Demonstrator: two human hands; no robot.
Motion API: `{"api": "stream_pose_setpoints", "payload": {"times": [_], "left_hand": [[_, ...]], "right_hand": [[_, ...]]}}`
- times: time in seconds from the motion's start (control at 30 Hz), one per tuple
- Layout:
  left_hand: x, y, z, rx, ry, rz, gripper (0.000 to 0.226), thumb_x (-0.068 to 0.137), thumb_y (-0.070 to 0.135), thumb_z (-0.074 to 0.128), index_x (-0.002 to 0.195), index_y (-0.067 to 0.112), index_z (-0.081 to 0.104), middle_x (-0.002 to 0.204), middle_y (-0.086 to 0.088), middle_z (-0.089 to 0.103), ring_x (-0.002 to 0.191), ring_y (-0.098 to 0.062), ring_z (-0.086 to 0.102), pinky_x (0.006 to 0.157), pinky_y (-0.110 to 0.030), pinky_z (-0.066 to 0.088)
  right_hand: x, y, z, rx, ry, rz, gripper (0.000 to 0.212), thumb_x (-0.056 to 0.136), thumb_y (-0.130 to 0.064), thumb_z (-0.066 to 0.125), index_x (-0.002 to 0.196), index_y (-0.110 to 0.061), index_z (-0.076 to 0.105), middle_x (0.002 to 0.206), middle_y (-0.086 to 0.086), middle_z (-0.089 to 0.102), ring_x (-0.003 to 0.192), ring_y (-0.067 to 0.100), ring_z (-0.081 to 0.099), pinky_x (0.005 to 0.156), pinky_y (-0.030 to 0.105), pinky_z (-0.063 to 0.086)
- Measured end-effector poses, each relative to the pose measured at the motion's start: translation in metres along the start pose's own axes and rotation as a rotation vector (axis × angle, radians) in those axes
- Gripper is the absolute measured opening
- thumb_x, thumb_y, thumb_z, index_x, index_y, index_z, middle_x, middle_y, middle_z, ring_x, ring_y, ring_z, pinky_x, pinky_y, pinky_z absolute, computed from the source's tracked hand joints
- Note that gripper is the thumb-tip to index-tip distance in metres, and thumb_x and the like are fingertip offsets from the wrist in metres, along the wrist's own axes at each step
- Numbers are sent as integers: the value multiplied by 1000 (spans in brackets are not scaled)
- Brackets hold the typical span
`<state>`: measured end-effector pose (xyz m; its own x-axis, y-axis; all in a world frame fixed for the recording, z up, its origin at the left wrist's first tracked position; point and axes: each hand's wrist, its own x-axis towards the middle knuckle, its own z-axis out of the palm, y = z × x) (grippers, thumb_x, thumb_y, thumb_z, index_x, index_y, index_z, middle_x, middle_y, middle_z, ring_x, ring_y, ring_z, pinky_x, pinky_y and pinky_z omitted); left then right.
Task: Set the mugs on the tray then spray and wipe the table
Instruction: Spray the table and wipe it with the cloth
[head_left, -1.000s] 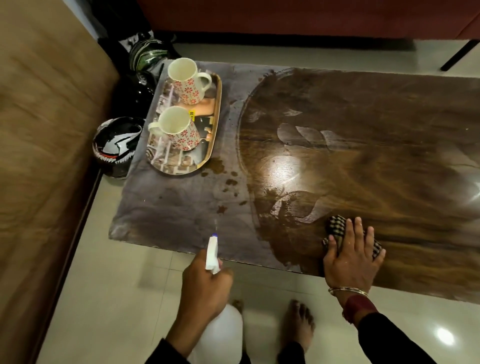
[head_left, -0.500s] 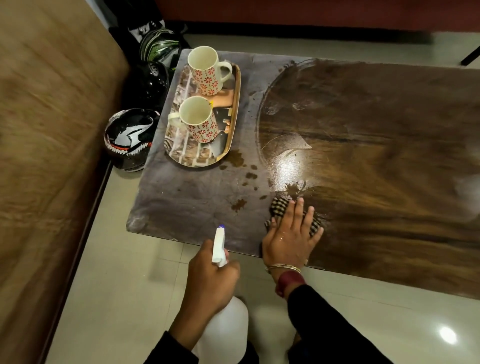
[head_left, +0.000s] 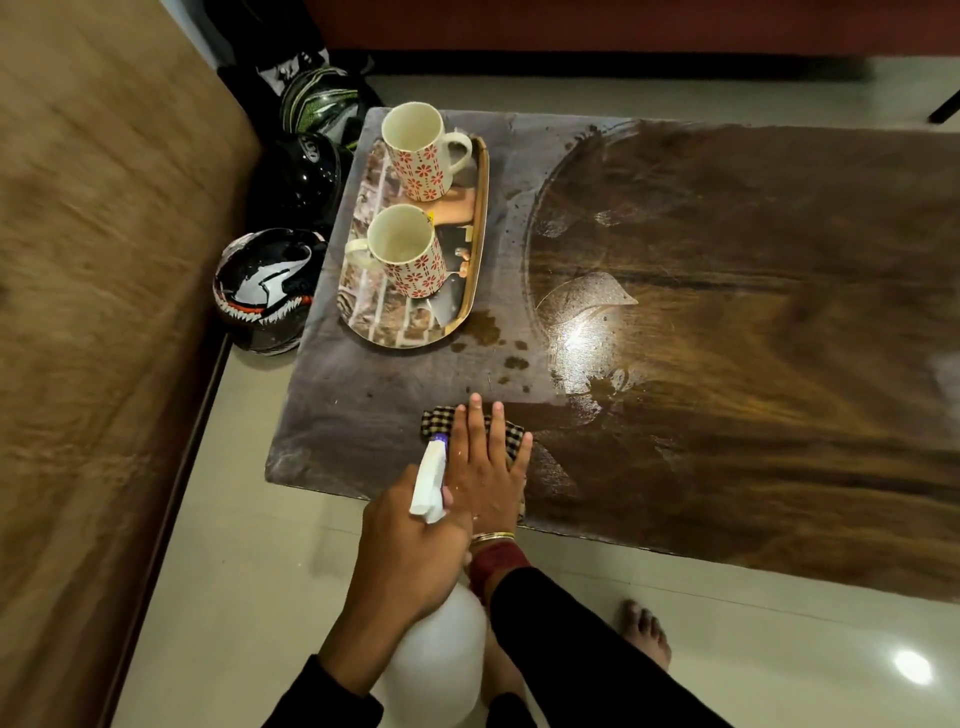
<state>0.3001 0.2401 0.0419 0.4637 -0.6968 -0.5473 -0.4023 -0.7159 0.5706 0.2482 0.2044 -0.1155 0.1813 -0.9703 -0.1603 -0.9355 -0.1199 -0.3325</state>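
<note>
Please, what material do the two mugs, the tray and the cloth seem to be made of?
Mugs: probably glazed ceramic, with thick cream walls, a slight sheen and red flower prints.
Tray: unclear, perhaps metal or melamine; it has a glossy printed face and a thin gold rim.
Cloth: woven fabric, matte, dark and light checks, lying soft and flat under the right hand.

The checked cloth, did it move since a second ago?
Yes. The checked cloth under the right hand slid left along the table's near edge, toward the tray end, out of the wiped patch.
</note>
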Motion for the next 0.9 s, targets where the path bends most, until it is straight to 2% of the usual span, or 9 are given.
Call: {"api": "stream_pose_setpoints", "payload": {"times": [0.07,0.13,0.23,0.33,0.4,0.47,0.57,0.7,0.9], "left_hand": [[4,7,1,-4,-18,-6,11,83,6,68,87,15,63,74,-3,68,68,-25,73,71,-49,65],[6,17,2,-21,-59,36,18,85,10,69,95,23,60,81,0,68,79,-29,73,77,-47,64],[8,29,3,-8,-104,66,21,84,10,66,102,20,62,87,-3,69,83,-27,71,79,-47,63],[16,38,-3,-42,-130,33,15,72,17,64,87,18,63,76,0,65,73,-28,70,71,-50,64],[19,41,-8,-50,-142,19,10,72,15,65,79,18,58,69,-1,61,65,-29,73,66,-44,64],[19,42,-14,-48,-158,20,11,76,12,66,78,18,56,68,-1,60,61,-26,75,62,-39,62],[19,43,-19,-58,-187,33,8,72,17,64,79,19,60,66,0,62,64,-25,73,69,-48,65],[25,40,-18,-25,-241,45,18,77,19,67,90,30,61,84,3,67,80,-21,68,77,-47,63],[37,50,-18,-31,-209,-16,17,64,32,59,79,24,55,82,-6,66,75,-30,73,74,-53,62]], "right_hand": [[1,4,0,-1,11,-13,61,90,-37,31,146,-15,41,154,5,50,142,28,47,109,62,33],[2,11,2,-10,25,-23,60,89,-36,31,146,-17,38,154,4,50,142,25,43,107,59,34],[6,15,2,2,41,-15,59,91,-36,30,147,-18,40,157,3,38,142,23,37,107,57,32],[16,32,-9,10,51,28,63,95,-41,32,151,-15,46,162,8,38,148,28,37,113,64,31],[31,63,-21,-1,75,122,65,98,-44,37,157,-15,34,167,8,27,154,30,25,117,67,19],[52,106,-38,-16,131,294,65,101,-44,39,158,-15,30,168,8,21,155,31,20,118,69,18],[74,149,-60,2,180,447,67,100,-48,33,156,-13,33,168,5,23,154,30,19,117,70,19],[83,142,-62,4,203,477,67,98,-48,30,155,-13,35,167,4,26,155,31,19,117,69,16],[113,110,-57,-10,170,351,63,102,-45,34,158,-16,30,169,1,20,157,27,11,121,66,5]]}}
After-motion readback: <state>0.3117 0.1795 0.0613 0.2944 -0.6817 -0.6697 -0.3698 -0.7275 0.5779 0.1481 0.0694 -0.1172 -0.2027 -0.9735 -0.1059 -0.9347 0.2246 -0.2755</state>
